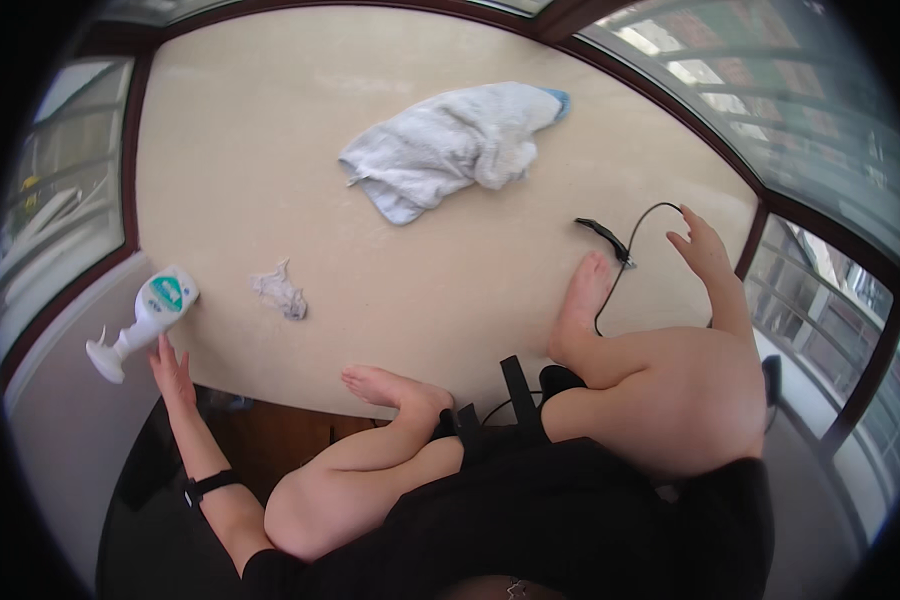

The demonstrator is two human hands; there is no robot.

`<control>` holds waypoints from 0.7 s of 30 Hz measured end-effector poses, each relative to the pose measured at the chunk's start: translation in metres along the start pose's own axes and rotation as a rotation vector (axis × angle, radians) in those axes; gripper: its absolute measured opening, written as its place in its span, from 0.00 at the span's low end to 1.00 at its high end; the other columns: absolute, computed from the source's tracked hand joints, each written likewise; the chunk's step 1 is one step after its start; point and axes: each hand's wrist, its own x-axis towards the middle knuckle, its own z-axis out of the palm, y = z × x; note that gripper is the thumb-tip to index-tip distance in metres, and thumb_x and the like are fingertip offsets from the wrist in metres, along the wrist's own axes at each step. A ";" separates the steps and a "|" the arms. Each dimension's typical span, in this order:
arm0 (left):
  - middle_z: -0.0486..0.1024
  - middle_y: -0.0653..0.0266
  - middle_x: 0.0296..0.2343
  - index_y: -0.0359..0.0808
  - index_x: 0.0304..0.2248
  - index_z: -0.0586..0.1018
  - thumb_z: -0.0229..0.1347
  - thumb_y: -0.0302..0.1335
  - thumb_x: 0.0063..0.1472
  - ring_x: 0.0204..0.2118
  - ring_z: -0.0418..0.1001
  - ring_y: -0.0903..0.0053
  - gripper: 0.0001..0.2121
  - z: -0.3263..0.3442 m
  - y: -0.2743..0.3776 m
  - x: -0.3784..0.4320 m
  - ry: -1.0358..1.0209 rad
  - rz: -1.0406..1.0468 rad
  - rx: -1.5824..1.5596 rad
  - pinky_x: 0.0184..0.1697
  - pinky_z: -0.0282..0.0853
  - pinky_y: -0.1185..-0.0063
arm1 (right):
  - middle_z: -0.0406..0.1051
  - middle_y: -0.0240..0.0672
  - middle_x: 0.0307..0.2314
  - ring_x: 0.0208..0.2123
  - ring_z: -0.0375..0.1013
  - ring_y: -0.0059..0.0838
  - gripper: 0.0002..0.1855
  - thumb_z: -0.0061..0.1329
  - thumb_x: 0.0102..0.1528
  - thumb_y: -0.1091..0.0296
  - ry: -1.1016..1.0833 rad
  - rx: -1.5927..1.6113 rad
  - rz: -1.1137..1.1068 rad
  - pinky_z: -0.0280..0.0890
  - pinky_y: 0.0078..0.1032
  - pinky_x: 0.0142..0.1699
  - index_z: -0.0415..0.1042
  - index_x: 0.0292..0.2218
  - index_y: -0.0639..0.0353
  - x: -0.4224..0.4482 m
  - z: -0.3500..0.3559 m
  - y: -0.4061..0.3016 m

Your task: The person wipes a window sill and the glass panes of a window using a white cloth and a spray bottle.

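My left hand (172, 376) is at the left, fingers apart and empty, close below a white spray bottle (166, 296). The bottle has a green label and leans with its trigger head towards the lower left. Whether my fingertips touch its neck, I cannot tell. At the right my right hand (699, 244) is raised, its thumb apart from the fingers. A thin black cord (634, 232) arcs up to those fingertips; whether they grip it is unclear. Left of this hand lies a black-handled tool (604, 234) with a metal end, beside my bare foot (586, 296).
On the beige surface (420, 285) lie a crumpled white towel (457, 142) with a blue corner and a small wadded cloth (281, 291). Dark-framed windows (750, 97) enclose the far side and both flanks. Black straps (521, 394) hang before my lap.
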 end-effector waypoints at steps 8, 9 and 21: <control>0.65 0.54 0.53 0.31 0.55 0.63 0.54 0.37 0.60 0.54 0.65 0.70 0.28 -0.035 -0.098 -0.127 -0.133 -0.061 0.359 0.54 0.61 0.78 | 0.67 0.50 0.48 0.52 0.63 0.48 0.25 0.41 0.61 0.54 -0.387 -0.454 -0.181 0.58 0.34 0.56 0.63 0.55 0.57 0.054 -0.090 -0.085; 0.68 0.52 0.50 0.32 0.53 0.66 0.55 0.36 0.58 0.52 0.67 0.67 0.27 -0.025 -0.093 -0.158 -0.077 -0.034 0.460 0.52 0.64 0.76 | 0.67 0.50 0.48 0.52 0.63 0.48 0.25 0.41 0.61 0.54 -0.390 -0.473 -0.237 0.58 0.34 0.56 0.63 0.55 0.58 0.066 -0.103 -0.097; 0.71 0.46 0.45 0.31 0.47 0.71 0.55 0.42 0.53 0.49 0.68 0.57 0.27 0.159 -0.289 -0.399 -0.004 -0.473 0.062 0.52 0.64 0.68 | 0.65 0.52 0.50 0.53 0.63 0.46 0.26 0.38 0.62 0.53 -0.363 -0.669 -0.704 0.57 0.33 0.57 0.62 0.55 0.62 0.073 -0.145 -0.251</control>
